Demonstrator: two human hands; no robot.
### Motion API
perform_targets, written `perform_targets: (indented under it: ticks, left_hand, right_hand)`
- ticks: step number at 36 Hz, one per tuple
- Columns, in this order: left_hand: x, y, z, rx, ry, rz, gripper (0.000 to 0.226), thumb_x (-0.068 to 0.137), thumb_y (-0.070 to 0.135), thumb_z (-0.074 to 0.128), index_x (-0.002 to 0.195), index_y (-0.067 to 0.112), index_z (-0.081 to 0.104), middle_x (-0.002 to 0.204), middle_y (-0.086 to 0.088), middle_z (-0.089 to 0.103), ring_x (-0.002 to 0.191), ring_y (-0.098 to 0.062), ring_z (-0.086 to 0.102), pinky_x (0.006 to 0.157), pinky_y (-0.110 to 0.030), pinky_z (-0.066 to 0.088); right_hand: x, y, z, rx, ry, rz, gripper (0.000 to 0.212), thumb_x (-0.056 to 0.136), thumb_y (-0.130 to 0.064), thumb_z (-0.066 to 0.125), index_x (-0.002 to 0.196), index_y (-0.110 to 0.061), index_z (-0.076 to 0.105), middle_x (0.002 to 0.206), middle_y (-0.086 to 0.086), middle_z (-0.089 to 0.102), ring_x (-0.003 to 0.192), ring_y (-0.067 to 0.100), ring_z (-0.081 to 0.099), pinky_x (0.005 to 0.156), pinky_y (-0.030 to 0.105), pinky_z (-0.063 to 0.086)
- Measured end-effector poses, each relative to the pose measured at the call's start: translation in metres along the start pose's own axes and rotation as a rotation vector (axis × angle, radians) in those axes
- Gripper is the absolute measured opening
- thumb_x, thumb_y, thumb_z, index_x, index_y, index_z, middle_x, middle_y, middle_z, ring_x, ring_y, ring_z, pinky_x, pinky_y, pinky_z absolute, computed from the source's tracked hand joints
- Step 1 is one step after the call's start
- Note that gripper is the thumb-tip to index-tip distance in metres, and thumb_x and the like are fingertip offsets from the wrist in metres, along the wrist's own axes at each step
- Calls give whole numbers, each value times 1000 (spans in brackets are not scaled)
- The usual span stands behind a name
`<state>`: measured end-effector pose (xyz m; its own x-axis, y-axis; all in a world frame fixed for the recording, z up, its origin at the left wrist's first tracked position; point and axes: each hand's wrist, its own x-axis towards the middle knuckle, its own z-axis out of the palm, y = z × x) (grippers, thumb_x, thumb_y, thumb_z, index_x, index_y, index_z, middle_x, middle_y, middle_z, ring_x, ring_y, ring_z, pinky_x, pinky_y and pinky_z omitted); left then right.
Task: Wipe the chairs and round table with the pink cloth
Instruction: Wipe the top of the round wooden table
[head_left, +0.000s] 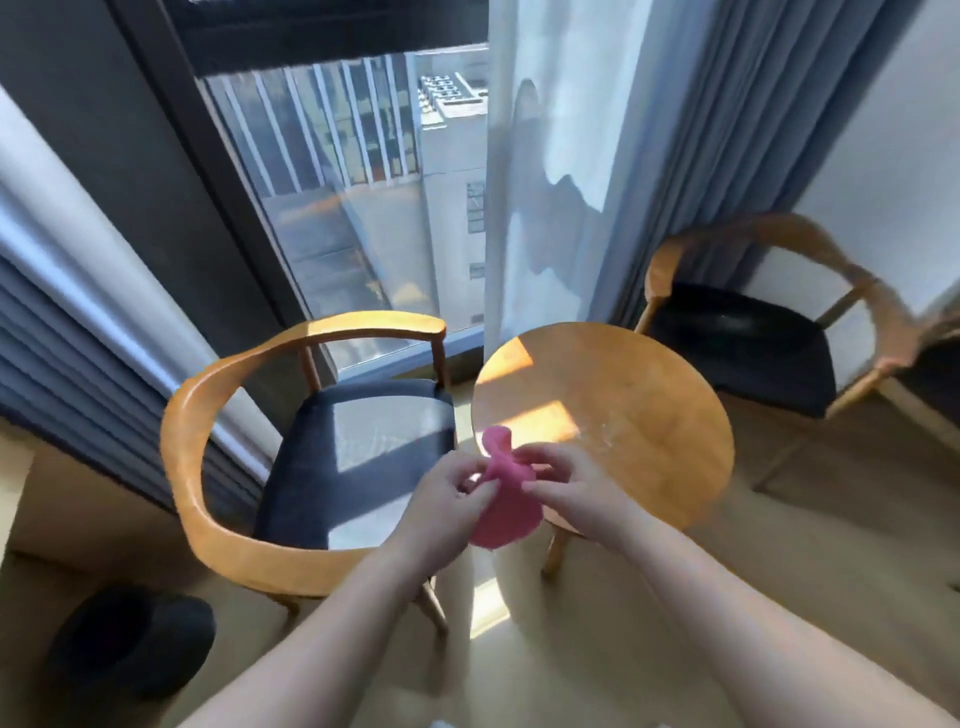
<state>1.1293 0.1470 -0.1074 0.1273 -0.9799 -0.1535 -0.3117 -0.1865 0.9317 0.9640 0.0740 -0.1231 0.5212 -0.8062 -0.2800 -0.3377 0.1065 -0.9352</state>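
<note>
A pink cloth (506, 499) hangs bunched in the air between both hands, just over the near left edge of the round wooden table (623, 415). My left hand (447, 493) pinches its left side and my right hand (561, 480) pinches its right side. A wooden armchair with a dark seat (358, 447) stands to the left of the table. A second, matching chair (753, 343) stands at the back right, blurred.
A large window (353, 197) with a dark frame fills the back. A sheer white curtain (545, 171) and blue drapes (727, 130) hang behind the table. A dark round object (130, 639) lies on the floor at lower left.
</note>
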Motion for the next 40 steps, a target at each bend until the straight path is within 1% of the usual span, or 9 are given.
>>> perform_targets:
  ticks: [5, 10, 13, 17, 22, 29, 33, 38, 40]
  left_hand:
    - [11, 12, 72, 171, -14, 104, 15, 88, 24, 66, 101, 25, 73, 118, 13, 49, 106, -5, 51, 87, -19, 47]
    - [20, 34, 164, 187, -30, 156, 14, 84, 21, 71, 85, 35, 72, 138, 17, 42, 121, -3, 43, 100, -26, 37]
    - [22, 48, 219, 220, -89, 143, 17, 85, 22, 68, 89, 38, 72, 132, 23, 48, 119, 5, 43, 96, -25, 40]
    - [25, 62, 285, 234, -96, 137, 15, 84, 19, 69, 93, 29, 75, 102, 24, 62, 100, 5, 54, 91, -18, 43]
    - [27, 72, 338, 247, -84, 87, 17, 86, 22, 68, 85, 38, 70, 73, 19, 67, 62, 8, 58, 58, -10, 41]
    - [60, 75, 367, 226, -43, -13, 7, 88, 20, 64, 86, 25, 67, 73, 8, 67, 64, -7, 62, 59, -25, 51]
    - [89, 70, 378, 220, -15, -49, 4, 90, 22, 62, 90, 23, 67, 72, 9, 64, 56, -3, 54, 53, -18, 40]
    - [143, 59, 394, 194, 11, -120, 5, 88, 20, 65, 93, 17, 65, 86, 1, 69, 78, -14, 65, 69, -32, 55]
    - [165, 56, 398, 171, 33, -135, 9, 86, 16, 66, 91, 19, 59, 84, 1, 66, 76, -13, 65, 65, -30, 53]
  right_hand:
    - [-43, 32, -59, -5, -52, -15, 43, 83, -14, 76, 122, -26, 63, 113, -3, 68, 102, 13, 65, 80, 27, 56]
    - [-81, 80, -128, -113, 4, -5, 35, 83, -6, 66, 107, -30, 69, 98, -5, 72, 83, 0, 63, 72, 17, 51]
    - [-105, 109, -181, -193, 33, 10, 10, 82, -20, 67, 87, -28, 67, 79, -13, 67, 70, -5, 58, 65, 17, 48]
    - [-129, 141, -247, -235, 73, 41, 10, 80, -23, 72, 89, -27, 69, 77, -12, 67, 68, -6, 59, 60, 10, 45]
    - [-143, 165, -303, -280, 33, 98, 13, 79, -13, 72, 89, -20, 69, 75, -9, 65, 62, -5, 55, 65, 19, 47]
    - [-114, 173, -348, -358, -16, 82, 24, 79, -16, 73, 81, -38, 66, 77, -16, 66, 69, -9, 57, 66, 16, 44]
    - [-86, 177, -369, -380, -29, 104, 22, 79, -10, 72, 88, -30, 71, 85, -6, 71, 75, 2, 60, 70, 19, 46]
    - [-37, 181, -399, -439, -36, 126, 24, 79, -6, 72, 97, -22, 74, 87, -6, 70, 79, 4, 61, 64, 5, 41]
    - [-18, 179, -413, -476, -52, 136, 25, 80, -7, 72, 99, -23, 74, 87, -8, 70, 77, 0, 59, 64, 4, 40]
